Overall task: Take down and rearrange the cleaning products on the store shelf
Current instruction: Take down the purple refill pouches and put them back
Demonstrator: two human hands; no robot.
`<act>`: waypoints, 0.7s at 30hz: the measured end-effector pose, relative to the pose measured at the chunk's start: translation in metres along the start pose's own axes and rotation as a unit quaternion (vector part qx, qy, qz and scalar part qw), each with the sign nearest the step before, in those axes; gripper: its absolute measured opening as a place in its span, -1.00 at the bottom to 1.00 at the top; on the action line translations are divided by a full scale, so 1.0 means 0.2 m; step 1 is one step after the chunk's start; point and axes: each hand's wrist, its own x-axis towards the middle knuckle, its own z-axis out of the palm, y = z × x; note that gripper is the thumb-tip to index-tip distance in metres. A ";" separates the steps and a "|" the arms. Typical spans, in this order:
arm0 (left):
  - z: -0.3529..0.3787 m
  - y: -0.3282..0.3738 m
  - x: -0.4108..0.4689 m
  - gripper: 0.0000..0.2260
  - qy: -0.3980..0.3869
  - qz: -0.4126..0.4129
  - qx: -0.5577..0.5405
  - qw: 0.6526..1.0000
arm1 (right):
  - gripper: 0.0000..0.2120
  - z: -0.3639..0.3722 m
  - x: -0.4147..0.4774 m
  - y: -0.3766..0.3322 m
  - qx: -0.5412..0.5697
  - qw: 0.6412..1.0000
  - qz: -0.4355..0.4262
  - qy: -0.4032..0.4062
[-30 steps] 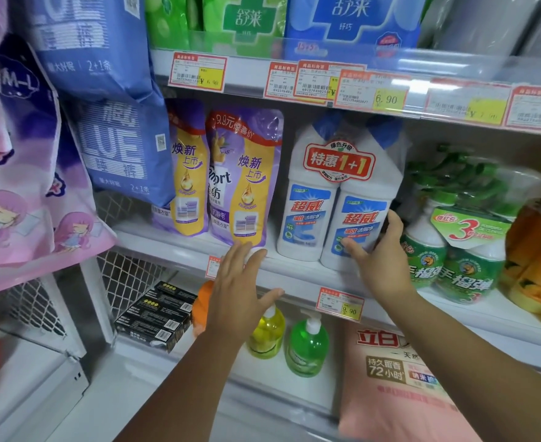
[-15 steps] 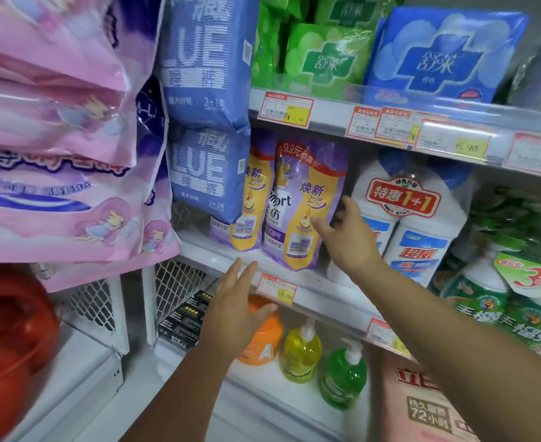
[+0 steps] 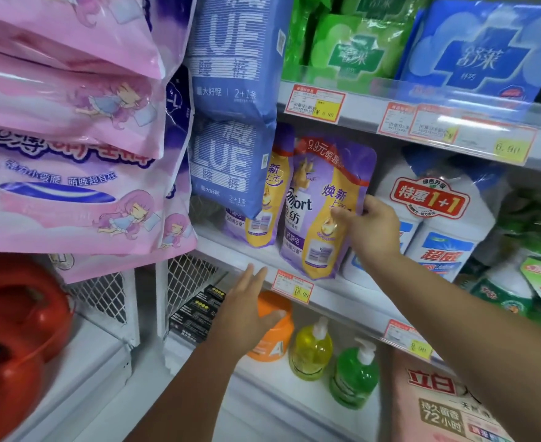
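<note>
Purple-and-yellow glossy soft plastic refill pouch [image 3: 323, 208], upright on white shelf [image 3: 342, 298]; we note right hand [image 3: 374, 229] pinching its edge, left hand [image 3: 247, 317] spread.

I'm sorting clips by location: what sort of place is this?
Most likely a shop, a supermarket or convenience store. Yellow-and-red price tags sit on the shelf edge, a promotional 1+1 sticker binds two white bottles, and the right hand grips a purple Comfort pouch with a matching pouch beside it.
</note>
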 end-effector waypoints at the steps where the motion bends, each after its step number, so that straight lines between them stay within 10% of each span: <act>1: -0.01 0.01 -0.01 -0.21 -0.002 -0.001 -0.002 1.000 | -0.90 -0.03 -0.01 0.01 0.010 1.000 -0.002 0.002; 13: -0.16 0.31 -0.11 -0.17 0.021 0.045 -0.147 0.988 | -0.84 -0.35 -0.29 -0.19 0.100 0.991 -0.065 -0.053; 17: -0.17 0.41 -0.22 -0.10 -0.147 0.030 -0.393 0.907 | -0.84 -0.54 -0.43 -0.24 0.110 0.987 -0.036 -0.112; 21: -0.11 0.52 -0.46 -0.60 -0.289 -0.068 -0.512 0.806 | -0.89 -0.74 -0.61 -0.18 0.119 0.982 0.012 -0.148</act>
